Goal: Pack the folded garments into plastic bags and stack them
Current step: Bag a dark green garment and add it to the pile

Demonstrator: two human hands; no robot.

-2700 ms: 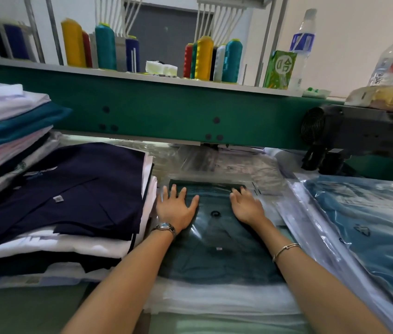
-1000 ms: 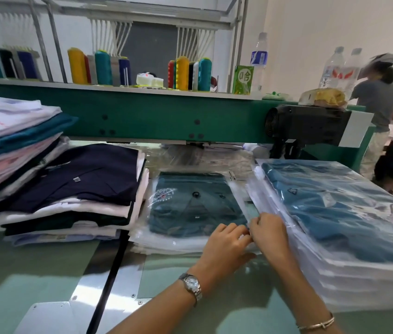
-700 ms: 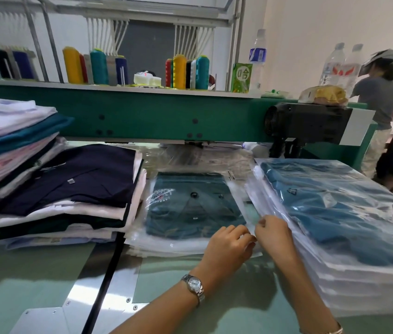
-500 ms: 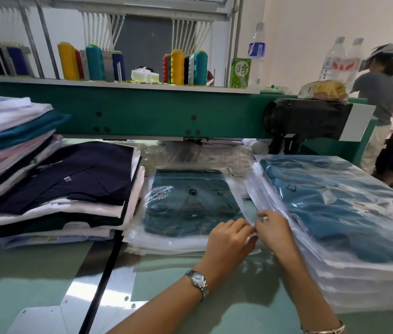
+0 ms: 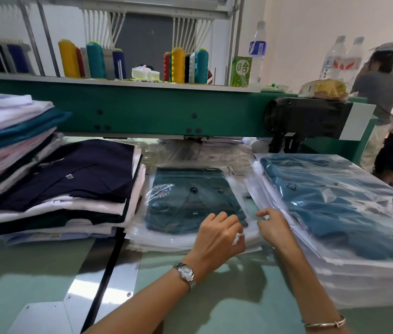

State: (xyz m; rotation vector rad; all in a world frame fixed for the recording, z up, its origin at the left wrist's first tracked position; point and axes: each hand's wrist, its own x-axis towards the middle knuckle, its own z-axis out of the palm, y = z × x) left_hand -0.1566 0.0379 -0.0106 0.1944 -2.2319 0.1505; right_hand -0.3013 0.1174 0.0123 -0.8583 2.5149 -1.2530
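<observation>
Dark teal folded shirt (image 5: pixel 190 203) lies flat inside a clear plastic bag (image 5: pixel 235 186), collar end away from the person. It rests on a low pile of empty clear bags (image 5: pixel 166 243) in the middle of the pale green tabletop (image 5: pixel 34 268). Both hands work at the bag's near right corner. The left hand (image 5: pixel 217 235) has its fingers curled and pinches the plastic edge, with a small white scrap at its fingertips. The right hand (image 5: pixel 273 229) pinches the same edge just beside it. The opening is probably being sealed, though I cannot tell whether the scrap is a peel-off strip.

Close on the right stands a tall stack of bagged blue garments (image 5: pixel 335 213). On the left is a pile of unbagged folded garments with a navy one on top (image 5: pixel 75 174).

The film looks slick. Tugging at one corner could drag the bag across the pile beneath, pull a spare bag along, or skew the shirt so its fold loosens. A flap stuck down crooked, or over trapped air, would leave a bulging pack, and that could slide off the smooth stack on the right.
</observation>
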